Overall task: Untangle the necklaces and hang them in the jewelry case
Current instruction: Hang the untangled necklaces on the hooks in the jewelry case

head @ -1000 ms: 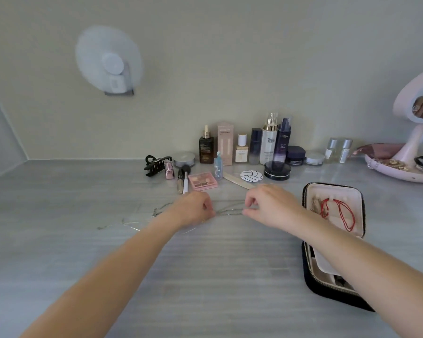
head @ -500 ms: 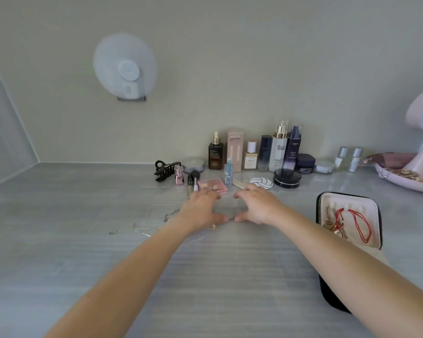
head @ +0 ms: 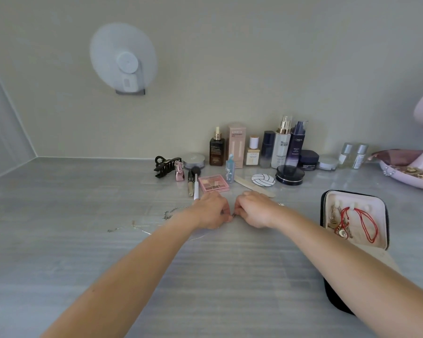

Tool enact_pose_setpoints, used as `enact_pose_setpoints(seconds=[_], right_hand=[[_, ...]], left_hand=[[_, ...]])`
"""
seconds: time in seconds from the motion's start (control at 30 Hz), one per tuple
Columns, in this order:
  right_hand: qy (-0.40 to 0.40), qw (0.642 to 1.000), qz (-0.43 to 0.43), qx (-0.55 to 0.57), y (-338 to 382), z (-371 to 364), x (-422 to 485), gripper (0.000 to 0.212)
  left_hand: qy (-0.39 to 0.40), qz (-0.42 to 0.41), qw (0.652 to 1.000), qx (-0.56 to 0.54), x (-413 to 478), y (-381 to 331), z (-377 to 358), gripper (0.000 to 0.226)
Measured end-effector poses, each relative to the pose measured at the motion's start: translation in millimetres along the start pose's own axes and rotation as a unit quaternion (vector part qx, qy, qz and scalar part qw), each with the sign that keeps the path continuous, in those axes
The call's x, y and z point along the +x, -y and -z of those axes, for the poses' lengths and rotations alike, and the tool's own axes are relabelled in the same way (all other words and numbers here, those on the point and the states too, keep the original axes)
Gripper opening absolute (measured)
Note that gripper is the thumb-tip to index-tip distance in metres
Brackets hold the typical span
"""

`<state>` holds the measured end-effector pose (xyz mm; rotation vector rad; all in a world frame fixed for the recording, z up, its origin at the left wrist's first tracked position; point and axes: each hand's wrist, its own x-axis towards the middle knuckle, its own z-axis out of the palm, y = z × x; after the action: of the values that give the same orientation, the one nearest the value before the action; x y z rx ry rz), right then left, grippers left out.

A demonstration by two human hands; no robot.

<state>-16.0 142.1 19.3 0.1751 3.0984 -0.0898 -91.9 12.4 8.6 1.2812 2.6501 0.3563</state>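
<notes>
Hands closer than 1 s ago | pinching necklace | bottle reads "L'OREAL"

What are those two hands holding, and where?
Both the left hand and right hand pinch a thin silver necklace chain at a small knot between their fingers.

Even, soft daylight-ish light, no hard shadows on the countertop. Faint glare patch on the surface near the bottles, upper right. Wall fan smeared by blur. Wide-angle bending at frame edges; wall corner line at left slants. Overall slightly soft, low contrast.
</notes>
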Motion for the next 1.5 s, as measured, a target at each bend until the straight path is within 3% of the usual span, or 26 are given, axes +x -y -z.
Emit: enact_pose_setpoints(seconds=[0.2,0.37,0.43,0.47,0.57,0.73,0.93,1.1,1.33,1.5], right_hand=[[0.007,0.996,0.004,0.086,-0.6,1.9,-6.2,0.022],[0.013,0.991,-0.005,0.129,4.2,2.3,-7.7,0.018],[-0.004,0.981,-0.005,0.195,7.4,5.3,-7.6,0.005],[-0.023,0.973,-0.01,0.231,8.6,8.7,-7.6,0.011],[-0.079,0.934,-0.039,0.347,4.0,24.5,-7.7,0.006],[-0.083,0.897,-0.051,0.43,-3.7,56.5,-13.1,0.011],[-0.087,0.865,-0.039,0.493,-9.8,89.2,-22.1,0.017],[-0.103,0.876,-0.031,0.47,-18.8,98.6,-31.3,0.019],[-0.123,0.954,-0.02,0.274,-33.4,114.3,-42.1,0.02],[-0.148,0.949,-0.061,0.27,-43.0,121.0,-49.0,0.023]], left_hand=[[0.002,-0.006,0.998,0.059,-6.1,-10.8,0.4,0.03],[-0.015,0.011,0.999,-0.042,-3.1,-9.0,10.3,0.013],[-0.033,0.001,0.995,-0.089,-0.4,-10.6,14.6,0.011],[-0.053,-0.009,0.991,-0.119,1.6,-11.1,17.0,0.014],[-0.093,-0.039,0.968,-0.231,1.7,-14.7,29.6,0.02],[-0.117,-0.064,0.918,-0.375,2.5,-28.6,50.4,0.019],[-0.042,-0.049,0.832,-0.55,7.5,-40.8,49.1,0.029],[-0.016,-0.05,0.798,-0.601,10.5,-62.1,43.6,0.044],[0.041,-0.077,0.77,-0.632,5.0,-89.1,42.3,0.056],[0.062,-0.082,0.761,-0.64,11.5,-101.0,31.2,0.06]])
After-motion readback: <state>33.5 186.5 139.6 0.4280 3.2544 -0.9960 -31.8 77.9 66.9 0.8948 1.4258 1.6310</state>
